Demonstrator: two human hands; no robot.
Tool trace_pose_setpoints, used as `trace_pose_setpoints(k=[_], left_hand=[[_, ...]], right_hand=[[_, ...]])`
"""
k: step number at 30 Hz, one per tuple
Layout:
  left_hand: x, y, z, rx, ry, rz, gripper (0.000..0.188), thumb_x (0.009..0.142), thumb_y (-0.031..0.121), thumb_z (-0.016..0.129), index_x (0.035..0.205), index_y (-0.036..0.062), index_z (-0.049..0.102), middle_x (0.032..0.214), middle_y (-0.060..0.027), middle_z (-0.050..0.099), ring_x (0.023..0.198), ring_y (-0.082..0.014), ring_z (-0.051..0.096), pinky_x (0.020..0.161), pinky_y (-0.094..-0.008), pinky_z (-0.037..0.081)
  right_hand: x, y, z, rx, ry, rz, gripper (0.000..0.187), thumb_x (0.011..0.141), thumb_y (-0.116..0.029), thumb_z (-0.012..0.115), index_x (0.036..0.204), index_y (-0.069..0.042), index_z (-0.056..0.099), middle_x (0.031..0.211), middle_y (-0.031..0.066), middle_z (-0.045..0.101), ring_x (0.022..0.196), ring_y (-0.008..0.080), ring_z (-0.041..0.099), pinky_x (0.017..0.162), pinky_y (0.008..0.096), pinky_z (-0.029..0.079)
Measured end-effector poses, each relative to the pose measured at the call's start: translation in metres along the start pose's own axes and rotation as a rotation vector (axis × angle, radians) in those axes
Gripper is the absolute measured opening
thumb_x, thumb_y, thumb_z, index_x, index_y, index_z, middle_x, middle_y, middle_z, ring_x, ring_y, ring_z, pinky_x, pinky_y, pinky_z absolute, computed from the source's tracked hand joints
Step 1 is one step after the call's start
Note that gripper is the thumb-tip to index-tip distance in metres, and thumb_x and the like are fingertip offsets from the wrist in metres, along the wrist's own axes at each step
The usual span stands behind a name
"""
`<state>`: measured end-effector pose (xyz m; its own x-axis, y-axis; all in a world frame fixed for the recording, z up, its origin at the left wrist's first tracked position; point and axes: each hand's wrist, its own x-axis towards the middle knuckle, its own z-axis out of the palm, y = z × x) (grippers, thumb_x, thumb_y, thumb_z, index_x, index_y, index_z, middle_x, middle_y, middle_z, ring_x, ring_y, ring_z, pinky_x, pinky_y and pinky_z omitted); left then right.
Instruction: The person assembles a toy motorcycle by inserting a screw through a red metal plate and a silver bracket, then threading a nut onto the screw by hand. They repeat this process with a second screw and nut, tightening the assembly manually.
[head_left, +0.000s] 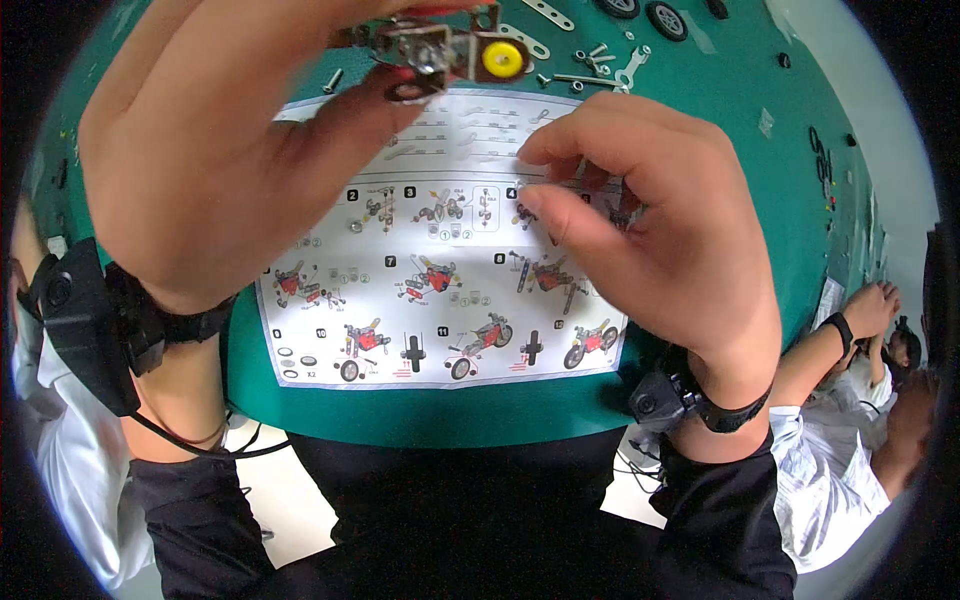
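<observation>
Left hand (200,150) is being closed around a small metal assembly with a yellow wheel (455,52), raised above the green table (700,90). Right hand (650,220) is being pinched, contents unclear, hiding part of the instruction sheet (440,290); loose screws (590,55) are lying beyond.

We have one view only — a fisheye camera worn on the head, looking steeply down past our chest to the green table (700,120) just in front. It sits very near: our two hands, the left hand (200,150) and the right hand (650,230), fill the upper half, forearms entering from the lower edge. Straight edges of the instruction sheet (440,290) bow toward the rim — corners are black.
</observation>
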<state>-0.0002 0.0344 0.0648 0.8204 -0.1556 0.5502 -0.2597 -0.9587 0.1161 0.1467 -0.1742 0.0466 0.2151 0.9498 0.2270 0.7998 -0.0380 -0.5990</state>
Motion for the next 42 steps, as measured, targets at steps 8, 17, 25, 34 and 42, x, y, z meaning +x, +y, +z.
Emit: trace_pose_setpoints(k=[8, 17, 25, 34, 42], left_hand=[[0.004, 0.008, 0.001, -0.058, -0.028, 0.065, 0.046, 0.07, -0.005, 0.082, 0.111, 0.0054, 0.064, 0.108, -0.0148, 0.067, 0.096, -0.0277, 0.068, 0.082, -0.0325, 0.054], [-0.001, 0.007, 0.001, -0.039, -0.025, 0.174, 0.056, 0.066, -0.005, 0.082, 0.115, 0.0069, 0.057, 0.104, -0.0166, 0.068, 0.092, -0.0314, 0.067, 0.08, -0.0383, 0.054], [0.001, 0.02, 0.0, -0.073, -0.05, 0.062, 0.048, 0.064, 0.003, 0.082, 0.107, 0.0057, 0.061, 0.104, -0.0154, 0.069, 0.093, -0.0334, 0.067, 0.083, -0.0429, 0.053], [-0.001, 0.023, -0.007, -0.028, -0.074, 0.024, 0.035, 0.063, 0.015, 0.076, 0.094, 0.0026, 0.065, 0.103, -0.0162, 0.069, 0.092, -0.0347, 0.066, 0.083, -0.0443, 0.053], [-0.001, 0.034, -0.017, -0.008, -0.064, -0.026, 0.038, 0.054, 0.016, 0.072, 0.089, 0.0008, 0.067, 0.101, -0.0159, 0.07, 0.09, -0.0348, 0.067, 0.079, -0.0437, 0.054]], right_hand=[[-0.001, 0.008, 0.017, -0.042, 0.012, -0.017, 0.015, 0.077, 0.005, 0.072, 0.09, 0.002, 0.064, 0.079, 0.0139, 0.058, 0.07, 0.0318, 0.06, 0.06, 0.0367, 0.047], [0.001, 0.001, 0.013, -0.152, 0.131, -0.109, 0.02, 0.079, 0.003, 0.072, 0.095, 0.001, 0.06, 0.083, 0.0137, 0.058, 0.074, 0.0303, 0.058, 0.064, 0.0355, 0.046], [0.0, -0.002, -0.01, -0.165, 0.376, -0.41, 0.031, 0.074, 0.014, 0.074, 0.1, 0.002, 0.062, 0.092, 0.0127, 0.06, 0.077, 0.0191, 0.059, 0.063, 0.0263, 0.046], [0.002, 0.003, 0.008, -0.284, 0.406, -0.467, 0.032, 0.067, 0.002, 0.083, 0.095, 0.001, 0.068, 0.089, 0.0124, 0.06, 0.069, 0.0199, 0.059, 0.056, 0.0284, 0.045], [0.006, -0.019, -0.001, -0.363, 0.431, -0.471, 0.031, 0.064, -0.003, 0.083, 0.091, -0.001, 0.069, 0.085, 0.0123, 0.06, 0.068, 0.0219, 0.059, 0.056, 0.0304, 0.045]])
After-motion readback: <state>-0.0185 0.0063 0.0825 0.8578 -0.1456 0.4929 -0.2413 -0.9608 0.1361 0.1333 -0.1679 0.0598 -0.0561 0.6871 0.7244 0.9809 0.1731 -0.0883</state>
